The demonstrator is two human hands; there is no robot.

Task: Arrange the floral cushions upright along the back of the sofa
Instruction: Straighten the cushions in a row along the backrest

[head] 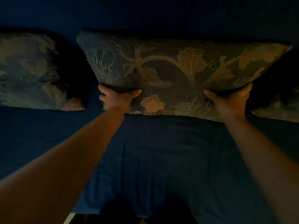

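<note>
Fabric: dim blue sofa point(161, 151) under floral print.
Cushions: three showed; middle cushion point(169, 67), left cushion point(32, 71), and right cushion point(278, 110) cut off by the frame edge.
Room: a dark gap lay between left and middle cushions; the seat in front was bare.
Left hand point(116, 98): gripped the middle cushion's lower left, thumb on its face.
Right hand point(229, 101): clasped its lower right.
Position: middle cushion stood against the backrest, bottom edge on the seat.
</note>
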